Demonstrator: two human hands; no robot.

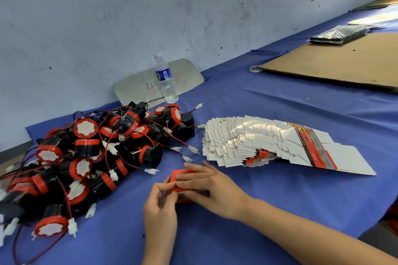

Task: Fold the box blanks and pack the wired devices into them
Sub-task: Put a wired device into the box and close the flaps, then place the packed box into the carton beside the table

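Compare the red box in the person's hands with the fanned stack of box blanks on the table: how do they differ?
The red box is folded up into shape and held by both hands; the box blanks lie flat and untouched on the blue cloth. The box shows its red printed outside; the blanks mostly show white. Both share red printing.

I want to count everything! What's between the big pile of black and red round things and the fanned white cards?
In the head view, between the pile of black-and-red round wired devices and the fanned stack of white cardboard box blanks lie white plug connectors on red-black wires, on blue cloth.
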